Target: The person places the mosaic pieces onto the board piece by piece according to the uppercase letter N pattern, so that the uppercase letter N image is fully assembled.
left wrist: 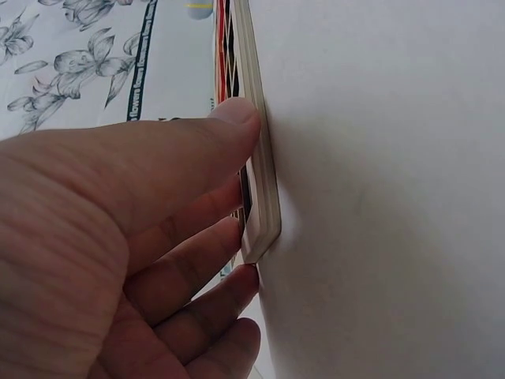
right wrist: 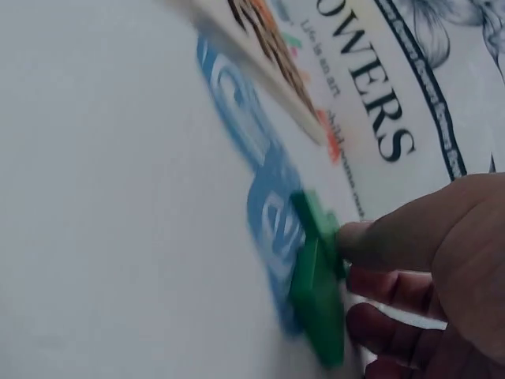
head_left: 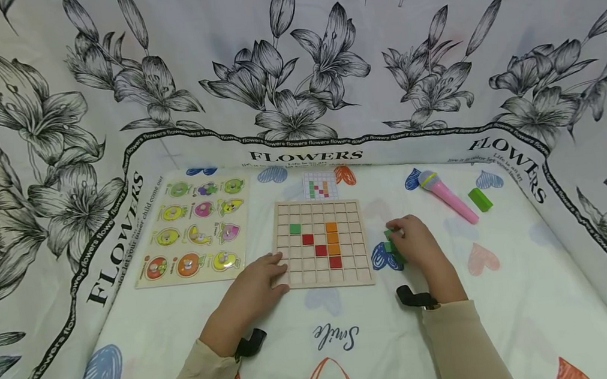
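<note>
A wooden grid board lies flat on the cloth, with green, red and orange squares in some of its cells. My left hand rests at the board's left edge; in the left wrist view the thumb and fingertips touch that edge. To the right of the board my right hand is over a small group of green blocks. Its thumb and fingers pinch at a green block in the right wrist view, another green block lying against it. Blur hides the exact contact.
A small pattern card lies behind the board. On the left is a fruit puzzle board. A pink toy microphone and a light green block lie at the right. Flower-printed cloth stands around the sides.
</note>
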{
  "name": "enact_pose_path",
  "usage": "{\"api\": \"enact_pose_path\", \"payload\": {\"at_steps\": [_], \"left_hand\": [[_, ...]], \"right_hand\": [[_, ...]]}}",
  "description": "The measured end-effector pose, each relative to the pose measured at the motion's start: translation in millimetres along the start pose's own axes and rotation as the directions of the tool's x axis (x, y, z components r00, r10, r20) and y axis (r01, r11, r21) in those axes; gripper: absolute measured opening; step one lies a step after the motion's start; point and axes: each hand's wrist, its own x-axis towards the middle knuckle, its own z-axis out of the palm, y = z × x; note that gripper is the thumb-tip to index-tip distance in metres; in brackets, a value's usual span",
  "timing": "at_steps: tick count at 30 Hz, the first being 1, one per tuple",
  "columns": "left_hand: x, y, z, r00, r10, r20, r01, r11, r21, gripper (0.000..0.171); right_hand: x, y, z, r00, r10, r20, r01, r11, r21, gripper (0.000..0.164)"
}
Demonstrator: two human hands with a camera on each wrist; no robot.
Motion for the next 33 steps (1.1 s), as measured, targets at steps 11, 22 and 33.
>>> {"api": "enact_pose_path", "payload": {"at_steps": [11,22,33], "left_hand": [[-0.7,0.6,-0.4,1.000,0.000,0.005,0.001,1.000,-0.013,0.049],[0.6,1.0,0.9,1.000,0.007,-0.003,-0.007,1.000,-0.007,0.050],[-0.3,1.1,0.2,1.000,0.004,0.000,-0.004,1.000,0.000,0.050]], "right_hand": [[-9,18,3,1.000,0.026,-0.016,-0.025,1.000,0.017,0.033],[-15,12,2,0.990,0.098,-0.105,-0.087,0.991,0.103,0.019],[-19,-94,37,0.978,-0.185,-0.098,0.199,0.966,0.164,0.010]]}}
